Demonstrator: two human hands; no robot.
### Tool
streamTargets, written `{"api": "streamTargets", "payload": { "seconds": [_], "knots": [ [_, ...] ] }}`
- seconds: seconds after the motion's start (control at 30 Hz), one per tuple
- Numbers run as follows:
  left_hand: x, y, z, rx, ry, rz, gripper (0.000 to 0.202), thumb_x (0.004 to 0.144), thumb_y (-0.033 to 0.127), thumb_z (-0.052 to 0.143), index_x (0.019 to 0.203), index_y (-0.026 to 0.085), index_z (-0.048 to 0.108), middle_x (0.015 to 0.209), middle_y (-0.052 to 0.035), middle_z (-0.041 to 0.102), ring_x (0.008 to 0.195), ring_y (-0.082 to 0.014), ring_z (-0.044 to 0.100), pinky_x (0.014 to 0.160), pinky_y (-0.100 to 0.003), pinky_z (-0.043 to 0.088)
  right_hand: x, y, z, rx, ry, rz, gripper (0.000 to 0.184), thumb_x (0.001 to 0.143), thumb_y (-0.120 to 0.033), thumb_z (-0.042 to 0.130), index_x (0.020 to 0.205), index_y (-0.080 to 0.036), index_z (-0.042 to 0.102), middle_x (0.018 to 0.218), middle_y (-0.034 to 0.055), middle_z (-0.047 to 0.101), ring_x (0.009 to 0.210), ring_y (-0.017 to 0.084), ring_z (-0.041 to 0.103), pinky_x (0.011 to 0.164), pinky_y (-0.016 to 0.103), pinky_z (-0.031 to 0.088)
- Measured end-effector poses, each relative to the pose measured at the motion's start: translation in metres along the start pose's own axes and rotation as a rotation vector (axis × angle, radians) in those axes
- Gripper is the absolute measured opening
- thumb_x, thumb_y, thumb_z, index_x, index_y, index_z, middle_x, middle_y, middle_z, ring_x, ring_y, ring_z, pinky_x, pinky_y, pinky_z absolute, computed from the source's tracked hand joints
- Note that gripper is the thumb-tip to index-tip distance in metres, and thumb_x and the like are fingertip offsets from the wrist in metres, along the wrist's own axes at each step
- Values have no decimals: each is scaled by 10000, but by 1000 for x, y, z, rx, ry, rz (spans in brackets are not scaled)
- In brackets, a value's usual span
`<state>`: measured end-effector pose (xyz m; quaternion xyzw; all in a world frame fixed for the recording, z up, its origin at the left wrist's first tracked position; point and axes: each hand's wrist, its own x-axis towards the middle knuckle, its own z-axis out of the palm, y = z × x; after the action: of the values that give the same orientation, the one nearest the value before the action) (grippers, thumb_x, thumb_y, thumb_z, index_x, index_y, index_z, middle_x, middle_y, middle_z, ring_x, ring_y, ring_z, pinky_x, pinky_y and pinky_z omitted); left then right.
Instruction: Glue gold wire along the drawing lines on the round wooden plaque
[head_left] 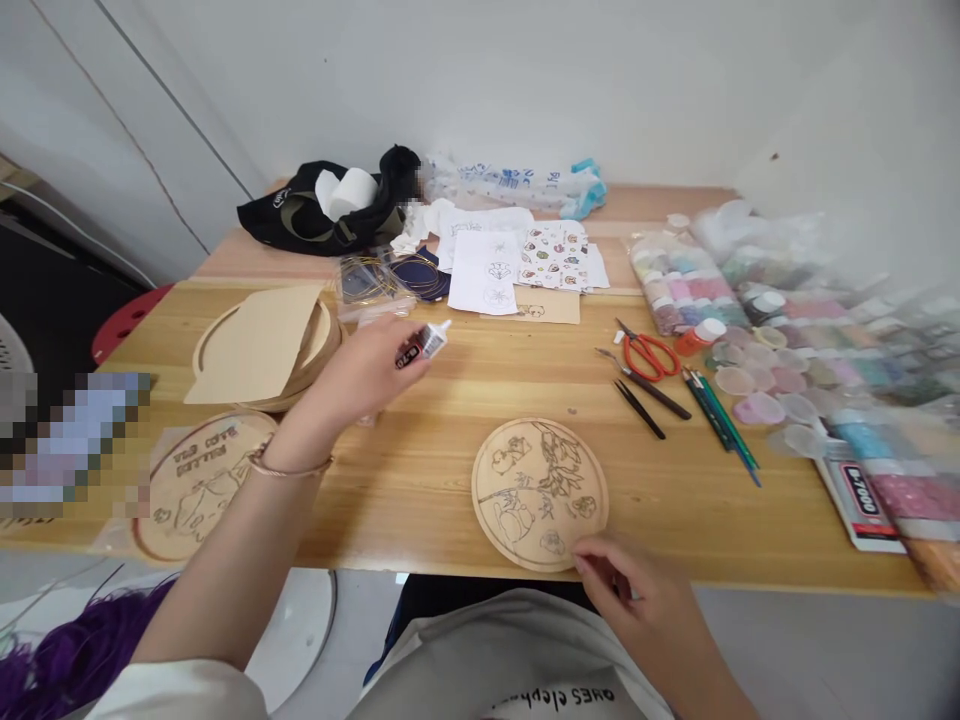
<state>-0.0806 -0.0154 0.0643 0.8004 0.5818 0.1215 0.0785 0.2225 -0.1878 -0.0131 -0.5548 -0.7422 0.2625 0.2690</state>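
My left hand [360,375] comes in from the lower left with a gold bangle [289,465] on its wrist. It pinches a small white-capped tube of B-7000 glue [424,345] above the tabletop. My right hand [630,590] is at the near edge of the table, its fingertips at the rim of a round wooden plaque [538,495] that has flower outlines drawn on it. That hand seems to hold nothing. Another round plaque with drawn lettering [206,485] lies to the left, below my left forearm.
Red-handled scissors [649,357], tweezers [637,408] and paintbrushes [720,425] lie to the right of the plaque. Bagged coloured powders [679,285], small plastic cups [750,380] and a boxed B-7000 tube [859,500] fill the right side. Printed papers [487,270] and a black bag [322,210] lie at the back.
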Motion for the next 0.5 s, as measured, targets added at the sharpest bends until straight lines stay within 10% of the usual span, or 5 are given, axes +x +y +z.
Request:
{"api": "streamTargets", "payload": {
  "seconds": [0.17, 0.5],
  "knots": [
    [37, -6, -11, 21, 23, 91, 287, 823, 286, 591, 1078, 155, 614, 996, -74, 607, 904, -232, 569, 810, -343, 442, 0, 5, 4, 49, -5, 19, 141, 895, -251, 515, 839, -246, 644, 675, -19, 657, 525, 121, 576, 483, 224, 446],
    [86, -8, 44, 57, -228, 321, 255, 789, 161, 532, 1023, 179, 635, 997, -72, 671, 919, -225, 602, 799, -308, 448, 3, -8, 2, 220, -89, 220, 170, 869, -290, 526, 763, -234, 646, 669, -15, 646, 580, 123, 579, 531, 218, 433]
  ]
}}
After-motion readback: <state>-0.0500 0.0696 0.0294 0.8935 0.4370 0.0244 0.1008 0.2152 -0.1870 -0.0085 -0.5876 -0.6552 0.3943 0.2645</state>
